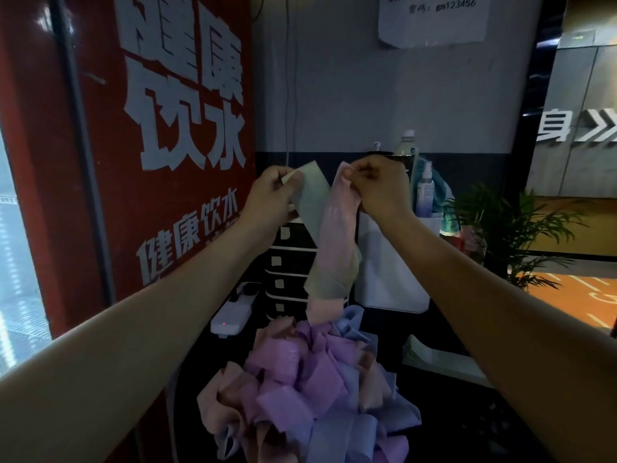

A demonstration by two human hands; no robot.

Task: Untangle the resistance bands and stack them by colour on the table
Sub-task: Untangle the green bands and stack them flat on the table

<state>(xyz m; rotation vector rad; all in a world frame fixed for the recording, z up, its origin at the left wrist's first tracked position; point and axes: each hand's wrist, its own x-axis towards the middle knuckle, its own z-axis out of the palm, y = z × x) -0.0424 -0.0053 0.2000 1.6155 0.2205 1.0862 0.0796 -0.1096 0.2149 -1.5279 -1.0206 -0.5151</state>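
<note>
Your left hand (272,192) pinches a pale green flat elastic band (312,198), your right hand (377,187) a pink one (337,225); their lower ends look knotted, dim light hides details.

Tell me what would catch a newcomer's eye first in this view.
At the centre, the left hand pinches a pale green band and the right hand pinches a pink band, both lifted and crossing each other. Below them, a tangled pile of bands in purple, pink and blue sits on the dark table. On the left, a red panel carries big white characters.
</note>
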